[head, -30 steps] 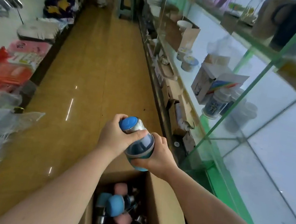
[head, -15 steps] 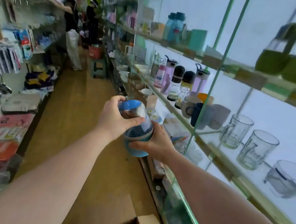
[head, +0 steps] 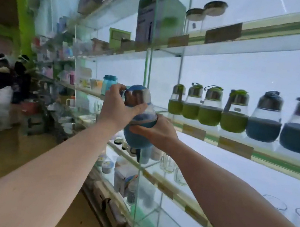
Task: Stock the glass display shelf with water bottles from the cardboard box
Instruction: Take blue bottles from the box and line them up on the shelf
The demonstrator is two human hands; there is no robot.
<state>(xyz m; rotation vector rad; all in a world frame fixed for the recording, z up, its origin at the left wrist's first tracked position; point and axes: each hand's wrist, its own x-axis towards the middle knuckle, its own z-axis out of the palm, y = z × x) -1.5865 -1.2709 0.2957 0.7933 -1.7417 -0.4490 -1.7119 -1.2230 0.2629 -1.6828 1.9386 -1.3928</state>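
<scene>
1. The left hand (head: 118, 106) wraps the upper part of a blue bottle (head: 140, 119), fingers curled by its cap and thumb laid across the clear glass.
2. The right hand (head: 159, 131) grips the bottle's blue sleeve from below and behind.
3. The bottle is tilted, cap toward the upper left, held in the air in front of the glass shelf (head: 238, 147), just left of its row.
4. On the shelf stand four green bottles (head: 210, 113) and, to their right, two blue ones (head: 265, 119).
5. Below, glass cups (head: 275, 202) sit on a lower shelf.
</scene>
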